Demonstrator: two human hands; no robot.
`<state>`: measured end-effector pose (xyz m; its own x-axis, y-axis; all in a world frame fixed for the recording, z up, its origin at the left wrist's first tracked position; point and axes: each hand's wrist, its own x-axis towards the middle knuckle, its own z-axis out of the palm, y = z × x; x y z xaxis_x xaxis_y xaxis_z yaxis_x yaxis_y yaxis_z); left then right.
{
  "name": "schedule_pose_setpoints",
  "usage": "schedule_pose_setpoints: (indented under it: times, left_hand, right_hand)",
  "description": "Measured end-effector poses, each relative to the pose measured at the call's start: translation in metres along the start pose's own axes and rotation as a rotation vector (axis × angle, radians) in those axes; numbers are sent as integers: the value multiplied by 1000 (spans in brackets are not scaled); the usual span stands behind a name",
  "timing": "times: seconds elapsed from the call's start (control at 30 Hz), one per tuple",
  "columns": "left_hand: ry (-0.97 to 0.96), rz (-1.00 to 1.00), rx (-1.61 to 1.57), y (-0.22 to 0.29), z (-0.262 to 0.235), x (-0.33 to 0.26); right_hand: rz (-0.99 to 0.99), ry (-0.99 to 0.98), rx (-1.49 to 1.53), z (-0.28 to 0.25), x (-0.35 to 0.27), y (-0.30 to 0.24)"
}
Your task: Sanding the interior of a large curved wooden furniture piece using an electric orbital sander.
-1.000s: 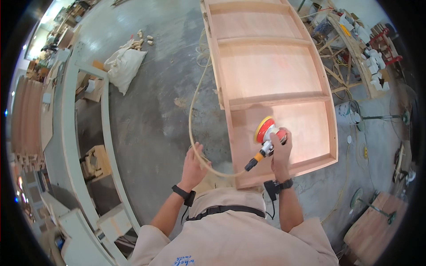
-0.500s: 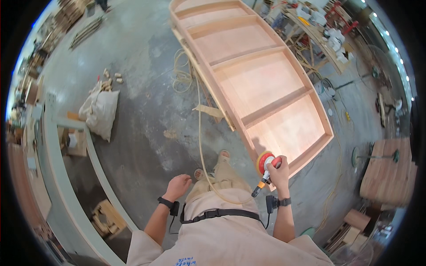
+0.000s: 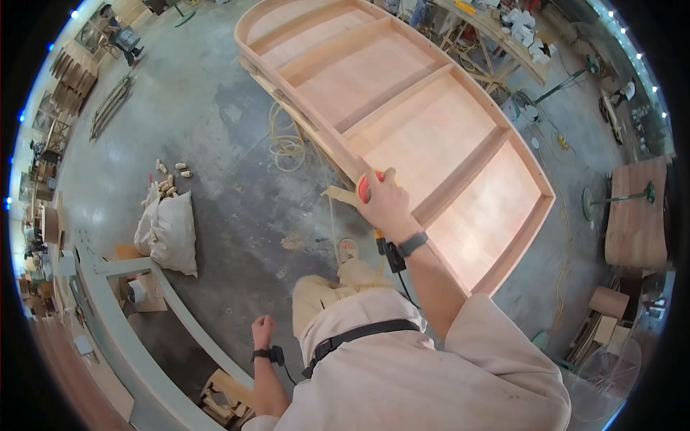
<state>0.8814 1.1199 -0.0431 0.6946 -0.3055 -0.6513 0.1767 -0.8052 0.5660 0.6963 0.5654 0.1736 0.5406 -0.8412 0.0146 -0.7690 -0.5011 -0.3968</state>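
My right hand (image 3: 385,207) is wrapped around a round air sander (image 3: 364,189), red with a yellow pad edge. I have it on the near left side rail of a large pale wooden frame panel (image 3: 417,129), which has raised edges and crosswise dividers. My hand and wrist hide most of the sander's body; part of its yellow and black hose end (image 3: 380,241) shows below. Beside my hip, away from the panel, hangs my left hand (image 3: 263,330), its fingers curled closed with nothing visible in them.
A pale hose (image 3: 287,147) lies coiled on the floor left of the panel. Farther left are a white sack (image 3: 171,230) with wood offcuts and a pale green frame (image 3: 118,309). A cluttered workbench (image 3: 496,36) stands behind the panel. Another person (image 3: 118,32) is at the far left.
My right hand has carried the sander from the panel's near corner forward and left along the side rail. My left hand has dropped back and left. My view has shifted, and a distant person now shows.
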Motion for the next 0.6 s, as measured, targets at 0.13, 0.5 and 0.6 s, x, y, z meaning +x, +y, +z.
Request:
schedule_pose_setpoints:
  times: [0.13,0.5,0.6]
  left_hand:
    - [30,-90,-171,-11,-71,-37]
    - [350,754,-698,385,-294,-22]
    - [-256,1173,-777,523,-294,-62]
  right_hand:
    - [67,-134,129,-11,13,13]
    - [229,-96,54,-23,-18,13]
    - [227,-93,47,-5,-10,-23]
